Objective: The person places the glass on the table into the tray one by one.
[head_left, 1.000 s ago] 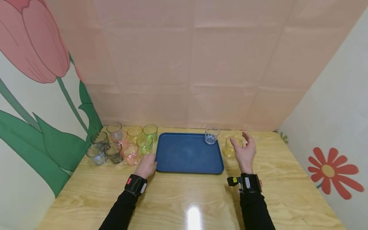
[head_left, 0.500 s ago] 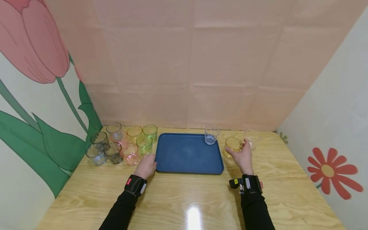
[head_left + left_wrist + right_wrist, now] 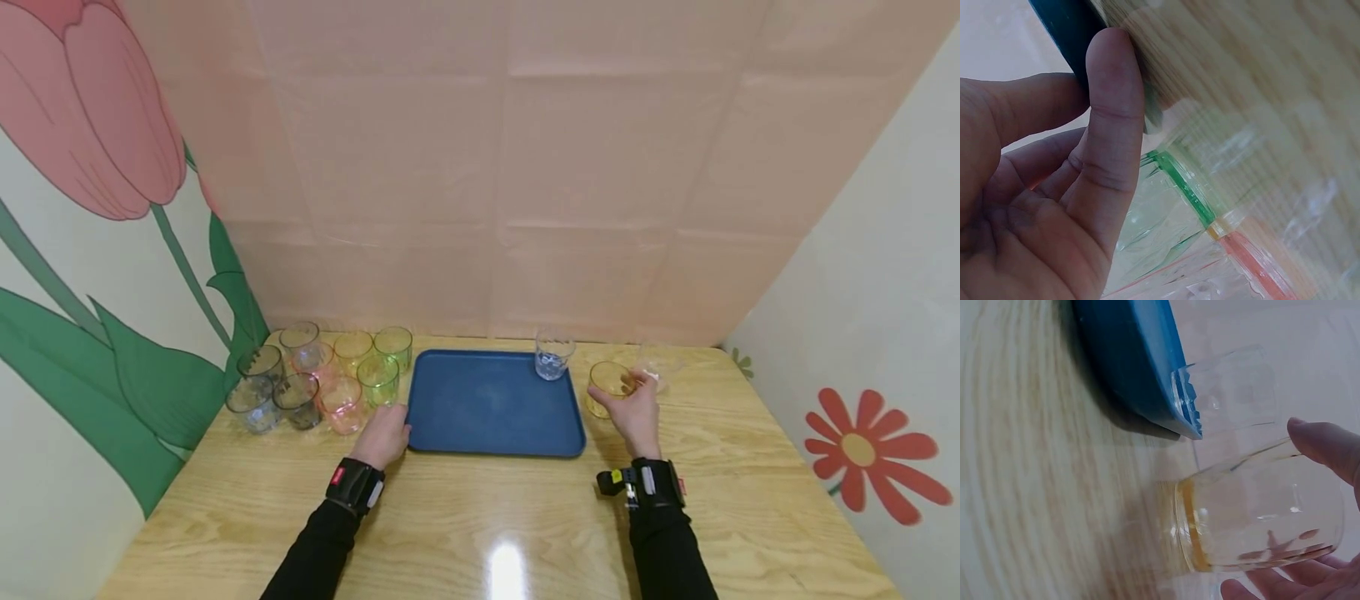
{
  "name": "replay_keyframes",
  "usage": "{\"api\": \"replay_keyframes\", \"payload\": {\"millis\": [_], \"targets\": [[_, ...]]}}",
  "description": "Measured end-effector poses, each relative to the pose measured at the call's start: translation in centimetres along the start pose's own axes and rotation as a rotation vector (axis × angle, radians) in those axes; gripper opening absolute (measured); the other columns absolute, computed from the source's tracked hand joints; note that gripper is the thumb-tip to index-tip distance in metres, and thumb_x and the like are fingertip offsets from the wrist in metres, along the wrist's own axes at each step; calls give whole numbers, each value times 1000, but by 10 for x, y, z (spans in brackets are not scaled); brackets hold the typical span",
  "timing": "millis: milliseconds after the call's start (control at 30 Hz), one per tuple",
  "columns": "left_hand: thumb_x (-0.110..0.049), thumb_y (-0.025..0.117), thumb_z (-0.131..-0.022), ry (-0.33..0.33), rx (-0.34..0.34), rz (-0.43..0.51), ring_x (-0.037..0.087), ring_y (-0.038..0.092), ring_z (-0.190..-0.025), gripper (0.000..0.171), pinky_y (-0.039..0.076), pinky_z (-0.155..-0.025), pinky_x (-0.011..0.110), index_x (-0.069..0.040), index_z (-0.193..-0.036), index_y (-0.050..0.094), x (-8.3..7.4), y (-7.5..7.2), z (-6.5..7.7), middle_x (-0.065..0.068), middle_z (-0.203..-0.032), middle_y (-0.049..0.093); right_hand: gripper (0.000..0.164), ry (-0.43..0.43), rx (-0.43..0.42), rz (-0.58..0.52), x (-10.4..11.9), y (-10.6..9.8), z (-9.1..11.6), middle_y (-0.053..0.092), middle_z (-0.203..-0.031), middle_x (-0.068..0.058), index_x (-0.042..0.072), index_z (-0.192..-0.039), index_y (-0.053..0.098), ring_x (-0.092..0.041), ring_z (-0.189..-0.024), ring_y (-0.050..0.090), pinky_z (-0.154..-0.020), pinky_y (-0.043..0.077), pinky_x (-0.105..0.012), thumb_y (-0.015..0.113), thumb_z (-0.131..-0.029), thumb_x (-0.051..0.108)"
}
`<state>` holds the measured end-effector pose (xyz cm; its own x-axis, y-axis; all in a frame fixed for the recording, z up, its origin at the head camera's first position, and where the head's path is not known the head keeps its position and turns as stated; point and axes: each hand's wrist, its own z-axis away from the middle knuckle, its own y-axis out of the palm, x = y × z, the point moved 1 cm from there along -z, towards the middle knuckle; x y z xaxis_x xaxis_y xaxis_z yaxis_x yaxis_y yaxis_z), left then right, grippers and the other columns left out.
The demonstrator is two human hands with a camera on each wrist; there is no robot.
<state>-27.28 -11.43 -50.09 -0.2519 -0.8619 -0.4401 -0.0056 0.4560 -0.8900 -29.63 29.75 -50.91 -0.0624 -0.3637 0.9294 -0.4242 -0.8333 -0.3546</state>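
Note:
At the tray's near left corner, my left hand (image 3: 384,435) pinches the edge of the blue tray (image 3: 487,408); the left wrist view shows thumb and forefinger on the tray's rim (image 3: 1063,37). My right hand (image 3: 636,417) grips a yellow glass (image 3: 606,392) just right of the tray, thumb on the left and fingers round the right side. In the right wrist view, this glass (image 3: 1254,515) stands upright at the wooden tabletop; whether its base touches cannot be told. A clear glass (image 3: 551,367) stands at the tray's back right corner.
Left of the tray, several glasses crowd together: green (image 3: 378,383), pink (image 3: 341,408), grey (image 3: 297,404) and others. Another clear glass (image 3: 660,358) stands behind my right hand. A pink-covered wall (image 3: 487,208) closes off the table's back.
My right hand has lowered and closed round the yellow glass from above its right side. The clear glass behind it has come into view. My left hand stays on the tray.

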Motion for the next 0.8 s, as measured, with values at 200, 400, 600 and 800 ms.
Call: {"api": "replay_keyframes", "payload": {"millis": [200, 400, 600, 800], "targets": [[-2, 67, -89, -4, 3, 0, 24, 66, -74, 7, 52, -60, 37, 3, -92, 66, 0, 0, -1, 12, -76, 65, 93, -2, -41, -78, 2, 2, 0, 45, -137, -14, 10, -142, 26, -30, -127, 45, -88, 42, -32, 85, -75, 36], [-2, 67, -88, 6, -12, -5, 26, 67, -75, 7, 53, -61, 38, 3, -92, 66, -1, -1, -1, 13, -76, 65, 92, -26, -1, -74, 9, 6, 2, 44, -135, -14, 11, -145, 34, -27, -122, 46, -88, 42, -32, 83, -75, 45], [-3, 67, -89, -5, -4, 4, 25, 67, -75, 6, 53, -61, 38, 3, -91, 66, -1, 0, 0, 13, -76, 66, 87, -35, 19, -78, 13, 13, 4, 42, -127, -13, 11, -141, 42, -27, -115, 48, -80, 45, -29, 84, -74, 45], [0, 68, -87, 32, -39, -11, 28, 68, -75, 5, 53, -62, 40, 3, -90, 66, -1, 0, 1, 14, -76, 66, 87, -19, 75, -221, 18, 22, 8, 39, -135, -17, 11, -143, 36, -28, -122, 48, -86, 46, -27, 85, -76, 37]]}}
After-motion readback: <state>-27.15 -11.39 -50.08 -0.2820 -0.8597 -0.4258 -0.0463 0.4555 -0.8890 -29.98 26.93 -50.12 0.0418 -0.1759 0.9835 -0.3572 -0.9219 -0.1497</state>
